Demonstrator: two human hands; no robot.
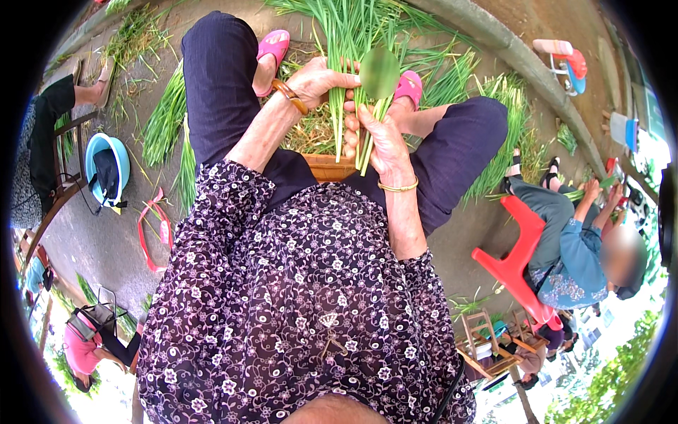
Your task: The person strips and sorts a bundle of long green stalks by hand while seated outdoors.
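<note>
Long green chives [339, 106] with pale stem ends hang between my two hands, over the space between my knees. My left hand [316, 82], with a brown bangle at the wrist, pinches some stalks between thumb and fingers. Closed on the lower stems is my right hand [385, 145], which wears a gold bracelet and has its thumb across them. A blurred green oval hides part of the leaves beside my left thumb. More loose chives [353, 25] spread on the ground beyond my hands. Below them sits a wooden edge [329, 167] with dry trimmings [311, 134] behind it.
Chive piles lie left [166, 116] and right [505, 127] of my legs. A blue basin [124, 159] holds a dark item; near it lies a red strap [146, 237]. To the right, a co-worker [579, 247] handles greens beside a red plastic stool [519, 247]. A curb [522, 60] runs behind.
</note>
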